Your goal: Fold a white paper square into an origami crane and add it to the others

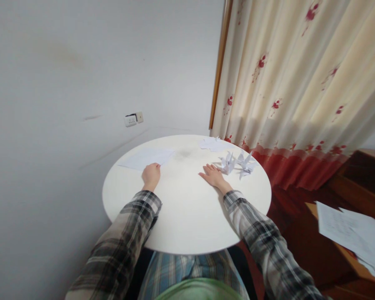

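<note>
Closed at the near edge of a white sheet of paper [143, 157], my left hand [151, 174] has its thumb and finger pinched on the paper; the fingertips are partly hidden. The sheet lies on the left back part of the round white table [187, 208]. My right hand [213, 175] rests flat on the tabletop, fingers stretched out and nothing in them. Just to its right stand several folded white paper cranes [228, 163], pointed wings up and grouped close together.
More white paper pieces [213, 144] lie at the table's back edge. Behind are a wall with a socket [130, 121] and a floral curtain [287, 83]. Printed sheets [353, 233] sit on wooden furniture at the lower right.
</note>
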